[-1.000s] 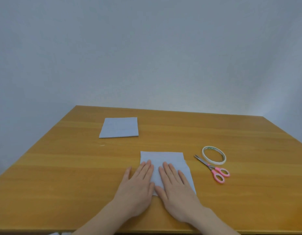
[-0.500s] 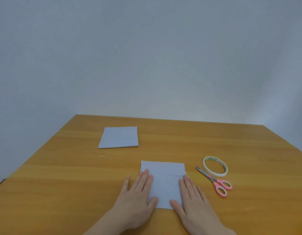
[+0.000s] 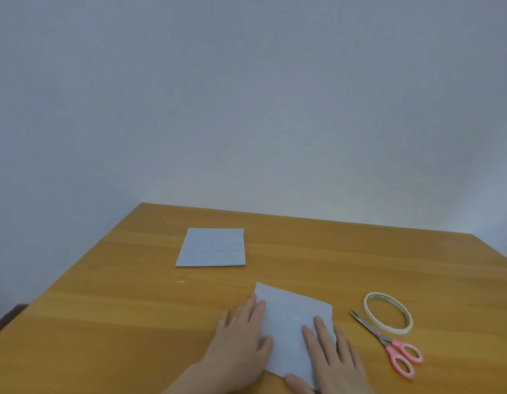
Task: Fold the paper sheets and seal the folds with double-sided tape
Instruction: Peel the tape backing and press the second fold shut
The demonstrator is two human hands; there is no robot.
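A folded white paper sheet [image 3: 292,319] lies on the wooden table [image 3: 132,322] near the front edge, turned slightly askew. My left hand [image 3: 240,345] rests flat on its left edge, fingers spread. My right hand [image 3: 331,356] lies flat over its right side, thumb at the near corner. A second folded white sheet [image 3: 212,248] lies flat farther back on the left. A roll of double-sided tape [image 3: 388,312] lies to the right, untouched.
Pink-handled scissors [image 3: 388,345] lie just in front of the tape roll, blades pointing toward the sheet. The table's left edge runs diagonally at the left. A plain grey wall stands behind the table.
The near sheet has rotated slightly clockwise under my hands. My hands moved apart from its middle to its left and right sides. The view has tilted up and to the left.
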